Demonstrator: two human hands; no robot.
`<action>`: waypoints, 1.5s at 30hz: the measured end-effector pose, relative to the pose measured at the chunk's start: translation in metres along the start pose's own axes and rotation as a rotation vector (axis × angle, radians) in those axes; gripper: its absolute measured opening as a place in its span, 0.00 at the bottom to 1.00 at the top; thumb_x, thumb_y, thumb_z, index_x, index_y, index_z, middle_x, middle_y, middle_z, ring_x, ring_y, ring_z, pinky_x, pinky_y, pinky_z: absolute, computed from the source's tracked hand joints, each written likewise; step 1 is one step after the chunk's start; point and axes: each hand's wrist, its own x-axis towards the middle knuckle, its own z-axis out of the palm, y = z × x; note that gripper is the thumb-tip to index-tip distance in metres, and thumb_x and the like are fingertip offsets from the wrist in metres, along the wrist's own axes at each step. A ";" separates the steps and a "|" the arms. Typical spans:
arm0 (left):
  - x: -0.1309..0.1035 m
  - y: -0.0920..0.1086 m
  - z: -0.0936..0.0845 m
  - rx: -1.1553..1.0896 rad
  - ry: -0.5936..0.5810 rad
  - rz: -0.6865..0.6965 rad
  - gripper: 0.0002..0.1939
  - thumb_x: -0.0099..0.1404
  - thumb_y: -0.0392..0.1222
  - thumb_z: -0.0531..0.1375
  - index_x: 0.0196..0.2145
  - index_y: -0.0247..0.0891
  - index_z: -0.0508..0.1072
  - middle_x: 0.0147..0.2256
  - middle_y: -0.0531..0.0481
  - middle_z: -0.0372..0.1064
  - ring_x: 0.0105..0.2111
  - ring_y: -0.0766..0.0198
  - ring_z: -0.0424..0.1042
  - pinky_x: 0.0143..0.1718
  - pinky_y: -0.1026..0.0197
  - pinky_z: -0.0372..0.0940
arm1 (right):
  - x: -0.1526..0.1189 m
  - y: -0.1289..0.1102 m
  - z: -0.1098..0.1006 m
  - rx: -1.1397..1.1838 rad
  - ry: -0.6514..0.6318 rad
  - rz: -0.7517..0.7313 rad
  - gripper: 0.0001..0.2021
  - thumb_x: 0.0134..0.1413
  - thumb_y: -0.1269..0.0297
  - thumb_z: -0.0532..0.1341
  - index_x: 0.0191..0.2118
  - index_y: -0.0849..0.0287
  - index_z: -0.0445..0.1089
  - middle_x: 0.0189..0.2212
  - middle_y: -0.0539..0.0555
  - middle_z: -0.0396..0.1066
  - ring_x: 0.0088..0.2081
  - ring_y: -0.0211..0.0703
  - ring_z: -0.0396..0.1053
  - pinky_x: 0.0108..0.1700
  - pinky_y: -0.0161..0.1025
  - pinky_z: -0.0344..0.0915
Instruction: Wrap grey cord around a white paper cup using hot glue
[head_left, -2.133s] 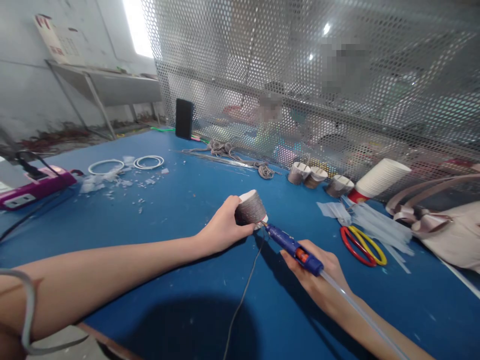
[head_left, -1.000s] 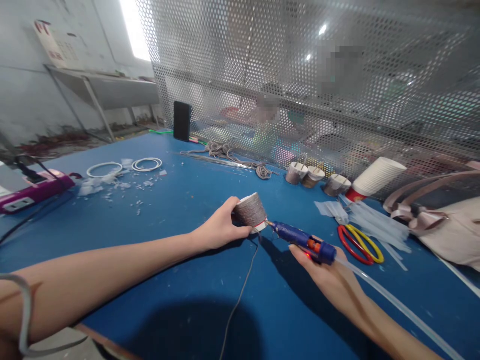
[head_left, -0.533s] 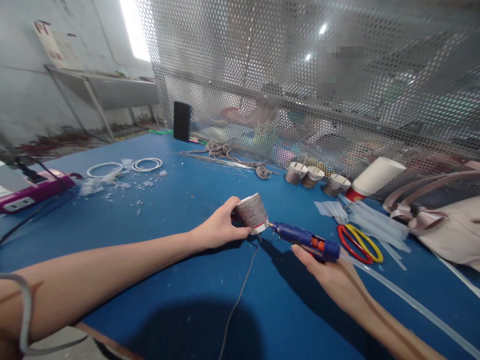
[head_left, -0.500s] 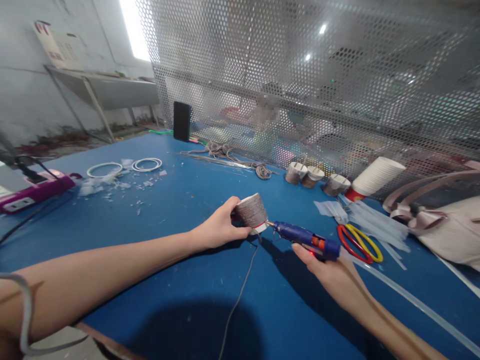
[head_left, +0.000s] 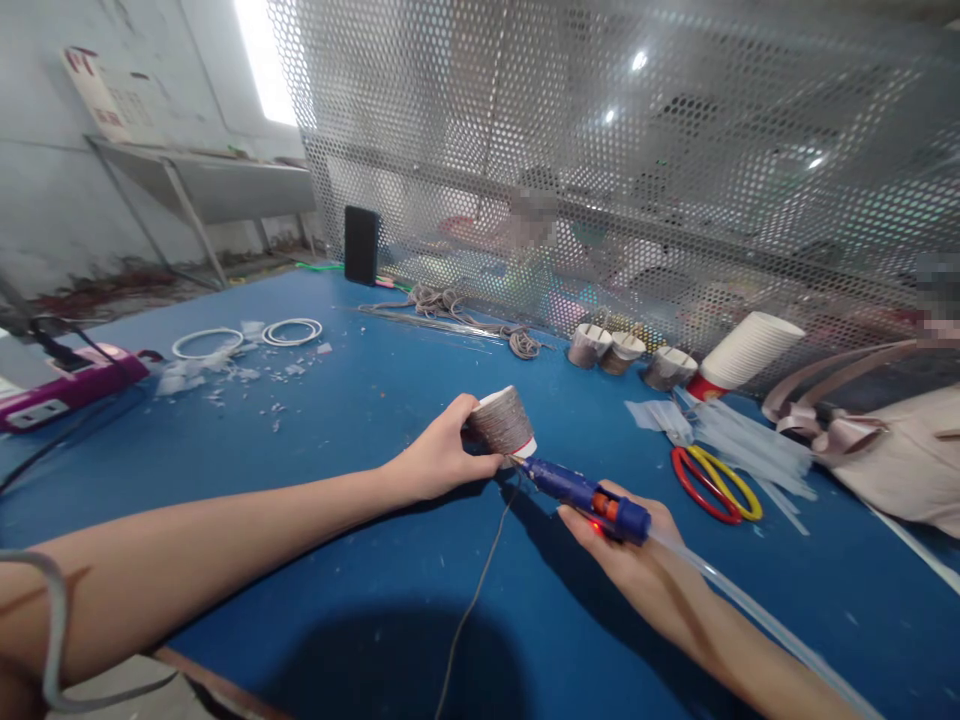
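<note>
Wrapped cup (head_left: 504, 422): tapered body, covered in tight turns of grey cord; a white end and red line show at its lower side. Held tilted near the middle of the worktop (head_left: 360, 375).
Left hand (head_left: 441, 455): grip clasped on the wrapped cup, thumb near its lower end.
Right hand (head_left: 641, 550): grip wrapped around the glue gun (head_left: 574, 490), a blue plastic body with orange inner parts; a clear rod extends from its rear. Contact between nozzle tip and cup cannot be told.
Loose cord (head_left: 477, 590): thin, grey, trailing from below the cup toward the near edge.
Far edge: perforated metal panel (head_left: 450, 90); before it, a slack cord bundle (head_left: 435, 298) and three finished-looking cups (head_left: 589, 345), cord-covered.
Right edge side: stack of white paper cups (head_left: 754, 350), leaning; translucent strips (head_left: 757, 450), flat; scissors (head_left: 695, 497) with looped red and yellow handles.
Left edge side: smooth white rings (head_left: 291, 343) among torn translucent scraps (head_left: 180, 377); glossy purple power strip (head_left: 75, 388).
</note>
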 end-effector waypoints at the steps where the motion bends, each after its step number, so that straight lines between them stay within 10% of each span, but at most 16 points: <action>1: 0.000 0.000 0.000 0.004 0.004 0.000 0.16 0.52 0.43 0.63 0.33 0.39 0.60 0.30 0.55 0.62 0.32 0.64 0.67 0.36 0.59 0.64 | 0.000 0.003 0.002 0.008 -0.005 -0.006 0.17 0.56 0.50 0.58 0.23 0.56 0.61 0.18 0.47 0.61 0.20 0.36 0.57 0.22 0.32 0.58; 21: 0.000 0.000 -0.003 -0.149 -0.048 -0.080 0.21 0.49 0.44 0.66 0.38 0.38 0.63 0.33 0.51 0.70 0.36 0.59 0.72 0.39 0.55 0.69 | 0.010 -0.013 -0.029 0.188 0.009 0.346 0.24 0.52 0.44 0.57 0.18 0.56 0.55 0.12 0.44 0.50 0.16 0.33 0.49 0.20 0.34 0.48; 37: -0.003 0.015 -0.008 -0.010 0.017 0.004 0.16 0.51 0.41 0.64 0.33 0.39 0.61 0.31 0.53 0.65 0.33 0.62 0.69 0.36 0.57 0.66 | 0.054 0.028 -0.023 -0.093 0.089 0.067 0.19 0.54 0.50 0.55 0.25 0.59 0.74 0.17 0.51 0.68 0.24 0.45 0.68 0.24 0.37 0.62; 45: -0.006 0.014 -0.006 0.035 0.061 0.016 0.17 0.50 0.42 0.65 0.34 0.39 0.62 0.33 0.50 0.67 0.36 0.58 0.70 0.38 0.54 0.67 | 0.034 0.033 -0.030 -0.131 0.147 0.148 0.20 0.48 0.48 0.58 0.40 0.57 0.72 0.42 0.59 0.74 0.45 0.54 0.70 0.48 0.49 0.63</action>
